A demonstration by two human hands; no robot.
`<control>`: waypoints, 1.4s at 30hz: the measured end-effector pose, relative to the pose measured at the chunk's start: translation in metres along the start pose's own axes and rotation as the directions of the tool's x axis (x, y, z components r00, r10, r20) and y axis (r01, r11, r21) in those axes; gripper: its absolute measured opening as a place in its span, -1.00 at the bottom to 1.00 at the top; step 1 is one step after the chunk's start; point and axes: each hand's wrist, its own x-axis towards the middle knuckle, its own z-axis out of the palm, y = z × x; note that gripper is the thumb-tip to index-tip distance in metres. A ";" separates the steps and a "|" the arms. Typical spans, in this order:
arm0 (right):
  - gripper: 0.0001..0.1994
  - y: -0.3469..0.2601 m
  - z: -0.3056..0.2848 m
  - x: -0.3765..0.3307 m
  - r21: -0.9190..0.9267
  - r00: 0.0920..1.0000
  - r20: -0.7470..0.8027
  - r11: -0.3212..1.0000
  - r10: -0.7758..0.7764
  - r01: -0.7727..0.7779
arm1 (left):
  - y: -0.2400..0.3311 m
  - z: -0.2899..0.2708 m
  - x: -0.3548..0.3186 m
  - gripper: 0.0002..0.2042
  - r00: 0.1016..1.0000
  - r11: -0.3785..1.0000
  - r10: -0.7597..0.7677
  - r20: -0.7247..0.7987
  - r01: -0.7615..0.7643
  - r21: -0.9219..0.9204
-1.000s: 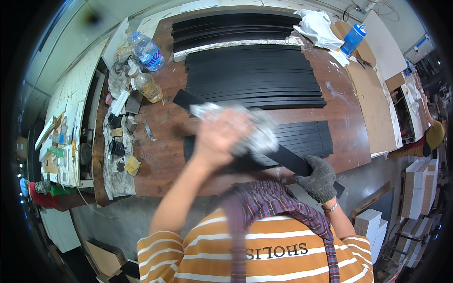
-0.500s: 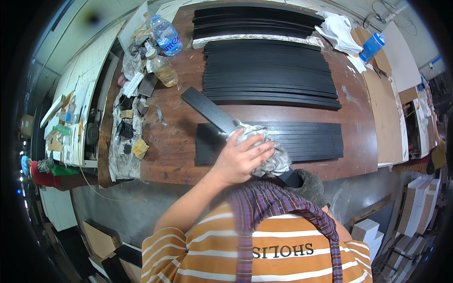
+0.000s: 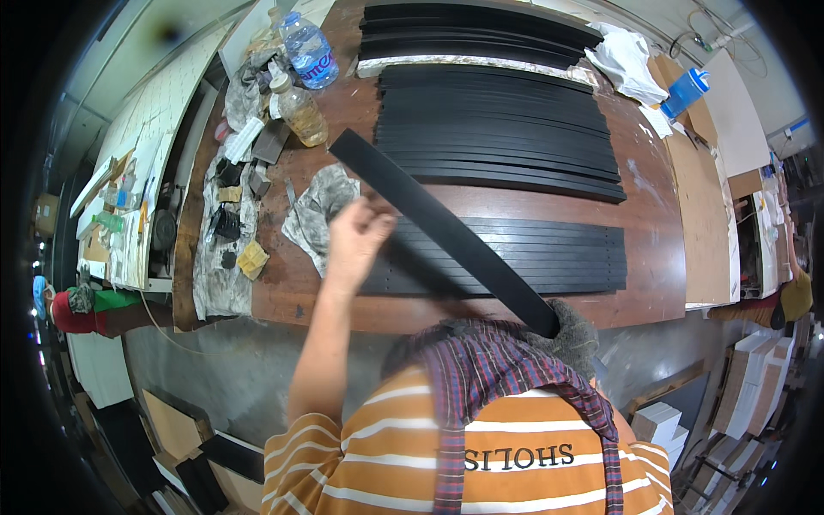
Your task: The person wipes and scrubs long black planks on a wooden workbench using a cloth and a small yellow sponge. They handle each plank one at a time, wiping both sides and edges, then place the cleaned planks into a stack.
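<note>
Bright, even overhead light, with soft, short shadows. Mild sheen on the desk point(image 3: 481, 202) and on the plastic bottles point(image 3: 307, 50). Strong fisheye bending toward a black, vignetted rim. Slight motion blur on the left hand point(image 3: 356, 236); centre otherwise sharp, edges soft and dim.

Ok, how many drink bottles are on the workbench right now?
3. A clear water bottle stands at the far left corner, an amber-filled bottle just in front of it, and a blue bottle at the far right. Clutter may hide more.
</note>
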 end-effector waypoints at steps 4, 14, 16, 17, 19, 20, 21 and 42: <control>-0.45 -0.006 0.003 0.003 0.004 1.000 -0.016 1.000 -0.020 0.020 | 0.005 0.038 -0.011 -0.72 0.988 0.882 -0.114 0.101 0.148 -0.447; -0.45 -0.028 -0.008 0.003 0.033 0.997 -0.056 0.998 -0.045 0.047 | -0.005 0.018 -0.017 -0.79 0.974 0.832 -0.123 0.191 0.206 -0.515; -0.46 -0.029 -0.011 0.003 0.016 0.999 0.039 0.999 0.031 -0.032 | -0.010 0.014 -0.019 -0.81 0.972 0.833 -0.160 0.174 0.228 -0.504; -0.46 -0.027 -0.014 0.003 -0.002 0.991 0.103 0.997 0.083 -0.084 | -0.012 0.009 -0.020 -0.82 0.972 0.836 -0.157 0.172 0.223 -0.500; -0.45 -0.020 -0.018 0.004 -0.059 0.982 0.177 0.997 0.066 -0.056 | -0.020 -0.006 -0.020 -0.86 0.981 0.838 -0.149 0.125 0.193 -0.510; -0.45 -0.014 -0.020 0.004 -0.098 0.978 0.197 0.993 0.076 -0.057 | -0.024 -0.017 -0.019 -0.87 0.975 0.855 -0.187 0.118 0.221 -0.470; -0.45 -0.009 -0.022 0.004 -0.107 0.979 0.199 0.994 0.037 -0.016 | -0.029 -0.029 -0.018 -0.87 0.975 0.858 -0.189 0.118 0.223 -0.462; -0.41 -0.043 0.009 0.073 -0.170 0.942 0.292 0.961 -0.163 0.219 | -0.122 -0.151 0.086 -0.82 0.830 0.486 0.105 -0.548 0.438 0.756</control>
